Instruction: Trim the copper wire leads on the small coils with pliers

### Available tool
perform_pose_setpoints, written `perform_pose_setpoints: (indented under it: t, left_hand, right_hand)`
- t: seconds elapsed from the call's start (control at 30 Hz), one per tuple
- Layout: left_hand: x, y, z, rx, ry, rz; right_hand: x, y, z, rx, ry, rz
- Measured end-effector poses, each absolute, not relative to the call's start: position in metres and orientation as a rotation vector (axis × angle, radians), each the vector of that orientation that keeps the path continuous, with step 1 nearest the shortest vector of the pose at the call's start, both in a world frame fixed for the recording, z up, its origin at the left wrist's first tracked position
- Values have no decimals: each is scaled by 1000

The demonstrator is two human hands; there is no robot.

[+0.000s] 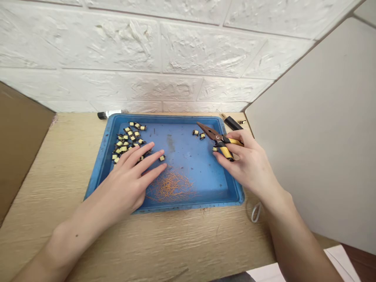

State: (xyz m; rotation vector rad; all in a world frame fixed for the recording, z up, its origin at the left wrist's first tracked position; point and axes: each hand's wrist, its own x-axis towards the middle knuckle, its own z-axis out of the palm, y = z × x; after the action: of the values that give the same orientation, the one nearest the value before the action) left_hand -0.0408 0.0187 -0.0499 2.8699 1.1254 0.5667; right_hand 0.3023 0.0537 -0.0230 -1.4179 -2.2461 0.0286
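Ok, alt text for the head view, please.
The right hand holds yellow-handled pliers over the right side of a blue tray; the left hand is spread at the left, by many small yellow-and-black parts. Thin orange strands lie toward the tray's near edge.

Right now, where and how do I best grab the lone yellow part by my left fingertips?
I'd pinch that part by its yellow middle, coming from above and the right. It shows between two fingertips of your left hand, the pile is off to its left, and bare tray lies to its right, so that side looks easiest.
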Motion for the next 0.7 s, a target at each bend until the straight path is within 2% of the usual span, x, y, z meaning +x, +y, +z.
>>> perform_pose_setpoints:
  t: [0.27,0.43,0.57,0.7]
  left_hand:
    - [-40,33,-39,2896,1116,565]
    - [-53,45,-27,2844,1315,823]
    - [-53,47,-17,2710,1378,958]
    - [-45,41,-9,2637,1325,930]
  right_hand:
    - [299,50,-17,-1340,-2131,147]
    - [293,47,-14,-1342,-2031,301]
    - [284,44,-7,-1381,-1898,516]
    - [269,45,6,-1371,-1768,904]
